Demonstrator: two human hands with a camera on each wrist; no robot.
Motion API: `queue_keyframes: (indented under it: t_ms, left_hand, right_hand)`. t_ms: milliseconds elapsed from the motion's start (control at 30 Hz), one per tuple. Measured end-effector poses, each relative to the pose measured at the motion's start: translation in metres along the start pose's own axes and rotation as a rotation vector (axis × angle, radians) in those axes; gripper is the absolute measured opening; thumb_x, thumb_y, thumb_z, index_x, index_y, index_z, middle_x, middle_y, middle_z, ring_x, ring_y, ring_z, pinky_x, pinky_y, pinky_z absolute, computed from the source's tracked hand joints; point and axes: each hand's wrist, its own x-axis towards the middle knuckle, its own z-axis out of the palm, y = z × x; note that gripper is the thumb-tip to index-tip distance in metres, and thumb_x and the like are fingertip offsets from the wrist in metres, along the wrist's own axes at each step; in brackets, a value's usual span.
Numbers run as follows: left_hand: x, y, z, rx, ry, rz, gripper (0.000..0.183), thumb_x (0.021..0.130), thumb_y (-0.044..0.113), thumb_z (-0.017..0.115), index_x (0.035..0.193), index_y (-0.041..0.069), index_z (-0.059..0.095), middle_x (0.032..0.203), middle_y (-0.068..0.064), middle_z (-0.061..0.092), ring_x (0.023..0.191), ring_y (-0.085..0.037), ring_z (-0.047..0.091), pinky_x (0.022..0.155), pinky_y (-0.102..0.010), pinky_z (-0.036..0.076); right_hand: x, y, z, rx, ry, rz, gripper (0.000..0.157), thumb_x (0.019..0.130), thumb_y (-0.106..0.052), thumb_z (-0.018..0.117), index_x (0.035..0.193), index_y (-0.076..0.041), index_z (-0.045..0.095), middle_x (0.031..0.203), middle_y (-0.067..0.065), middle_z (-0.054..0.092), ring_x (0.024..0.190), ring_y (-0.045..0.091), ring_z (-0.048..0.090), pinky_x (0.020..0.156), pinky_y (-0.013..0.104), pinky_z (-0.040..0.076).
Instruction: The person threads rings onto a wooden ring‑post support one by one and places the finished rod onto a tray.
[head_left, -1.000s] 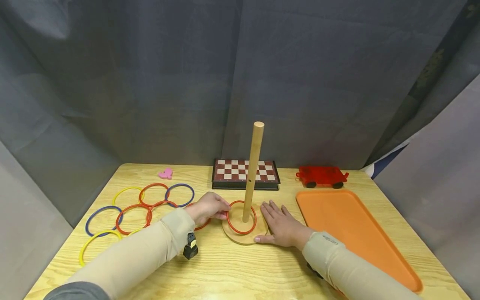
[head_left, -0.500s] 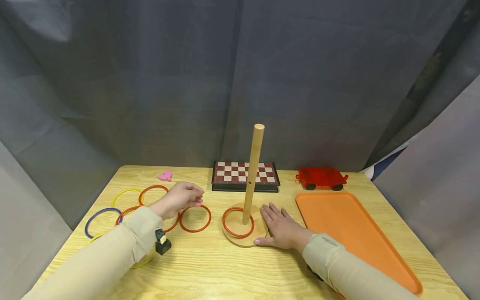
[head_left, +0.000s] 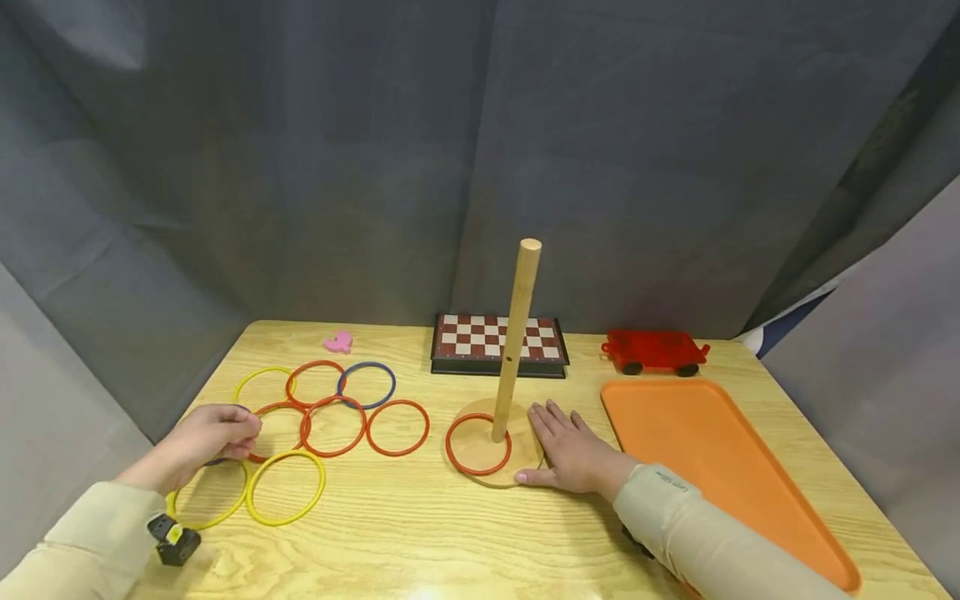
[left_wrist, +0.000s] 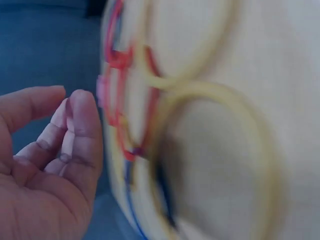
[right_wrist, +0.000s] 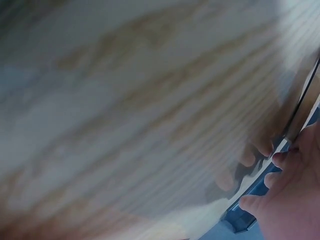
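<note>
My left hand (head_left: 216, 435) hovers over the left group of rings, fingers loosely curled and nothing in them; the left wrist view shows a gap between thumb and fingertips. Below it lie two yellow rings (head_left: 277, 523), and a blue ring (head_left: 213, 462) is mostly hidden by the hand. My right hand (head_left: 573, 454) rests with straight fingers on the right edge of a round wooden base (head_left: 527, 462). From that base a tall wooden peg (head_left: 517, 333) rises. One red ring (head_left: 477, 474) lies around the peg's foot, partly past the base's left edge.
Several red rings (head_left: 397, 454), another blue ring (head_left: 392, 383) and a far yellow ring (head_left: 255, 372) lie on the left. Behind the peg is a chessboard (head_left: 495, 337). A pink toy (head_left: 339, 342), red toy wagon (head_left: 655, 350) and orange tray (head_left: 720, 467) surround them.
My left hand has let go of the red ring at the peg's foot and moved left over the other rings. The right hand has stayed on the base.
</note>
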Motion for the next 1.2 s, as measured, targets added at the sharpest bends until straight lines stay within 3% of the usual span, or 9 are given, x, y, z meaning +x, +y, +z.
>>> queue_keyframes:
  t_ms: [100, 233, 467, 833, 933, 1100, 1200]
  left_hand:
    - [-0.009, -0.014, 0.002, -0.008, -0.008, -0.028, 0.023, 0.105, 0.005, 0.056, 0.111, -0.016, 0.062, 0.102, -0.012, 0.07, 0.085, -0.019, 0.065, 0.073, -0.03, 0.06]
    - [-0.015, -0.017, 0.012, 0.005, 0.004, -0.052, 0.017, 0.102, 0.004, 0.059, 0.105, -0.012, 0.065, 0.097, -0.01, 0.068, 0.081, -0.019, 0.061, 0.068, -0.029, 0.058]
    - [-0.016, -0.019, 0.026, 0.112, 0.086, -0.047, 0.018, 0.098, 0.004, 0.064, 0.105, -0.012, 0.064, 0.09, -0.009, 0.064, 0.075, -0.019, 0.057, 0.063, -0.028, 0.054]
    - [-0.015, -0.028, 0.035, 0.148, 0.142, -0.058, 0.019, 0.09, 0.003, 0.072, 0.102, -0.008, 0.063, 0.08, -0.007, 0.062, 0.068, -0.018, 0.056, 0.055, -0.025, 0.048]
    - [-0.016, -0.028, 0.035, 0.23, 0.148, -0.037, 0.021, 0.088, 0.006, 0.075, 0.101, -0.007, 0.065, 0.083, -0.005, 0.065, 0.072, -0.018, 0.057, 0.059, -0.026, 0.049]
    - [-0.017, -0.023, 0.036, 0.44, 0.145, 0.057, 0.016, 0.084, 0.007, 0.078, 0.091, 0.0, 0.066, 0.081, -0.002, 0.064, 0.074, -0.017, 0.057, 0.066, -0.032, 0.047]
    - [-0.018, -0.021, 0.039, 0.495, 0.138, 0.093, 0.013, 0.083, 0.005, 0.076, 0.088, 0.002, 0.065, 0.078, -0.001, 0.062, 0.072, -0.017, 0.056, 0.068, -0.035, 0.048]
  right_hand:
    - [0.0, 0.001, -0.001, 0.007, 0.007, -0.003, 0.111, 0.093, -0.075, 0.055, 0.161, 0.006, 0.021, 0.167, 0.023, 0.02, 0.154, 0.042, 0.013, 0.121, 0.065, 0.018]
    - [0.001, 0.002, -0.001, 0.013, 0.01, -0.003, 0.112, 0.092, -0.076, 0.055, 0.161, 0.006, 0.021, 0.167, 0.024, 0.02, 0.154, 0.043, 0.013, 0.12, 0.065, 0.019]
    - [0.001, 0.001, 0.002, 0.018, 0.006, -0.006, 0.112, 0.093, -0.075, 0.055, 0.161, 0.005, 0.02, 0.167, 0.024, 0.02, 0.154, 0.043, 0.013, 0.121, 0.065, 0.018]
    - [0.001, 0.003, 0.004, 0.013, 0.013, -0.014, 0.111, 0.093, -0.075, 0.054, 0.161, 0.006, 0.02, 0.167, 0.024, 0.019, 0.154, 0.045, 0.013, 0.12, 0.065, 0.019]
    - [0.003, 0.005, 0.007, 0.003, 0.021, -0.024, 0.112, 0.093, -0.077, 0.051, 0.161, 0.006, 0.019, 0.167, 0.024, 0.019, 0.154, 0.045, 0.013, 0.12, 0.066, 0.019]
    - [0.004, 0.007, 0.008, 0.019, 0.026, -0.035, 0.114, 0.093, -0.078, 0.051, 0.161, 0.007, 0.02, 0.166, 0.026, 0.019, 0.153, 0.047, 0.013, 0.119, 0.068, 0.019]
    - [0.004, 0.006, 0.007, 0.027, 0.021, -0.033, 0.113, 0.093, -0.076, 0.053, 0.16, 0.008, 0.021, 0.166, 0.027, 0.02, 0.153, 0.047, 0.014, 0.119, 0.068, 0.019]
